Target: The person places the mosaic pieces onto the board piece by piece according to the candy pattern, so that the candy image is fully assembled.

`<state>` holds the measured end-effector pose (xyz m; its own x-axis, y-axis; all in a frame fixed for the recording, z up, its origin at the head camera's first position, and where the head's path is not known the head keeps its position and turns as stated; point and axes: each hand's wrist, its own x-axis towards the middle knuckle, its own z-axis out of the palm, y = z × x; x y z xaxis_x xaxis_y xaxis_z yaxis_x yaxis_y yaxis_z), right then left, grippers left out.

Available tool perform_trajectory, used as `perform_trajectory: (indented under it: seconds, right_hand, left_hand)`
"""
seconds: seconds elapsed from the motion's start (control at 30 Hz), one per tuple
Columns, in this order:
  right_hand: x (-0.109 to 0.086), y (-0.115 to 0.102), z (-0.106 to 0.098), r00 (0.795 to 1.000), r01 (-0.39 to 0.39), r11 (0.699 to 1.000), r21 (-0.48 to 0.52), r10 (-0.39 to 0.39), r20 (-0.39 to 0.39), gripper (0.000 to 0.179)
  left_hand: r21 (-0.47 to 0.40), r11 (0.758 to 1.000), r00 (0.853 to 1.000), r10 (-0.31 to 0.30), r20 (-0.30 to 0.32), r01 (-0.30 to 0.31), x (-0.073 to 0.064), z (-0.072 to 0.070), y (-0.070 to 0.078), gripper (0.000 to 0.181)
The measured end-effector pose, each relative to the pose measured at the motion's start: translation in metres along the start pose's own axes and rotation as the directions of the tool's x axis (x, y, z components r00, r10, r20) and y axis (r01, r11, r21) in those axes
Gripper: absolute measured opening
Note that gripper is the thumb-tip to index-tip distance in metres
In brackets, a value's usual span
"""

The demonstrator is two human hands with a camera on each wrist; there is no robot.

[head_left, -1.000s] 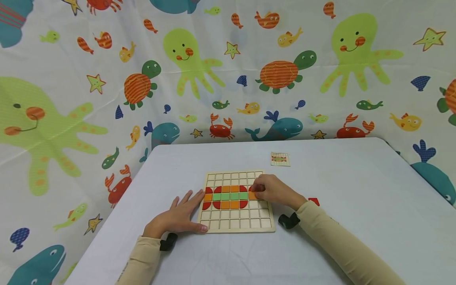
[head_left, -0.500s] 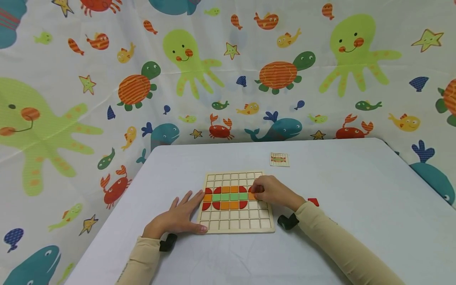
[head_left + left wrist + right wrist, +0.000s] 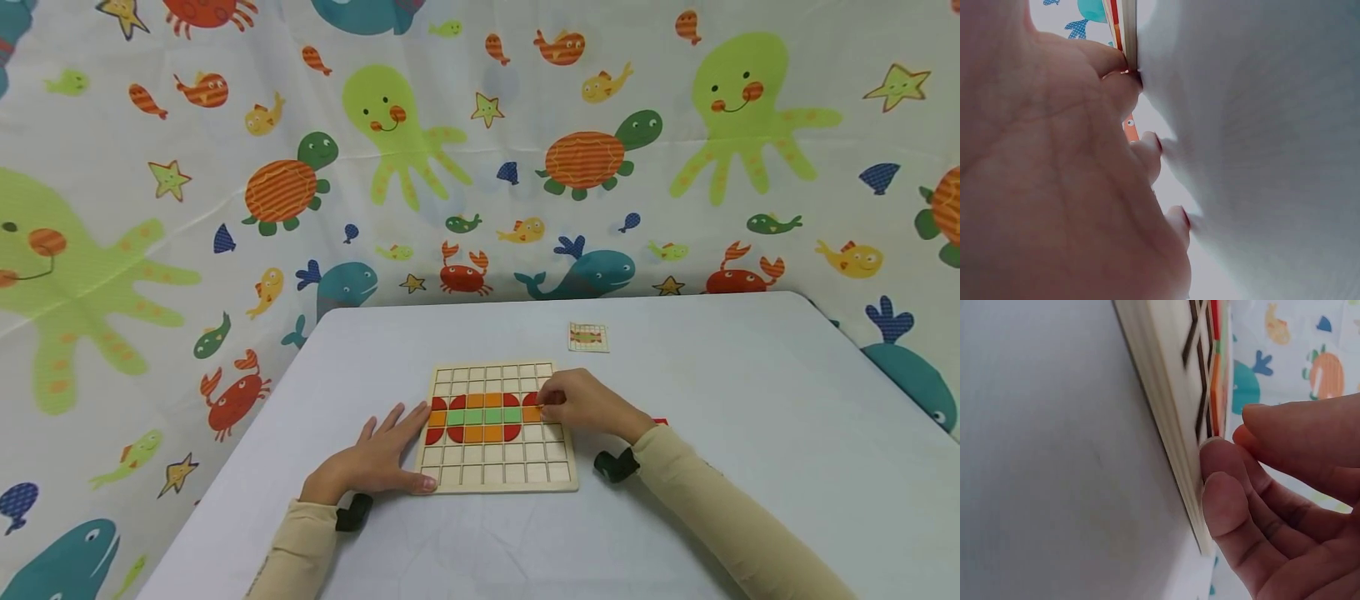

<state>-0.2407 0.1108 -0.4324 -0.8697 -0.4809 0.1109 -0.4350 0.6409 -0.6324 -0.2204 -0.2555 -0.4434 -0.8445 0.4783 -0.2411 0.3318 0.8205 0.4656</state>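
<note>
A wooden grid board point(image 3: 487, 476) lies on the white table, with red, orange and green tiles making a candy-like pattern across its middle rows. My left hand point(image 3: 367, 462), fingers spread, rests at the board's left edge, thumb on its near left corner. Over the right side of the board is my right hand point(image 3: 588, 404), its bent fingers beside an orange tile point(image 3: 531, 414) and a red curved tile point(image 3: 530, 399). In the right wrist view its fingertips point(image 3: 1225, 503) are right at the board's edge; no tile shows between thumb and fingers.
A small pattern card point(image 3: 588, 337) lies beyond the board, showing a similar candy-like picture. One red piece point(image 3: 660, 422) is on the table, mostly hidden by the right wrist. Behind the table hangs a curtain point(image 3: 450, 150) printed with sea animals.
My right hand has shifted slightly right, uncovering more of the orange and red tiles on the board's right side. Its wrist now covers most of the loose red piece. The left hand stays put.
</note>
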Motion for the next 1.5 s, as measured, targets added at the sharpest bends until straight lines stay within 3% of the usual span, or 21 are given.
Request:
perform_trajectory:
  seconds: [0.3,0.73,1.13,1.5]
  right_hand:
    - [-0.018,0.008,-0.014,0.999,-0.033,0.999,-0.007,0.033,-0.025,0.013]
    - [-0.054,0.029,-0.049,0.992,-0.126,0.992,-0.015,0.126,0.026,0.017]
    - [-0.076,0.05,-0.073,0.969,-0.204,0.975,-0.087,0.214,0.128,0.018]
    - [-0.084,0.058,-0.087,0.943,-0.247,0.968,-0.038,0.249,0.22,0.02]
  left_hand:
    - [-0.017,0.999,0.999,-0.03,0.012,0.03,-0.004,0.003,-0.001,0.122]
    - [-0.015,1.0,1.0,-0.017,0.005,0.017,-0.004,0.001,-0.003,0.122]
    - [-0.016,1.0,1.0,-0.016,0.002,0.016,-0.003,0.002,-0.002,0.122]
    - [-0.023,1.0,1.0,-0.015,0.002,0.015,-0.003,-0.001,0.002,0.121]
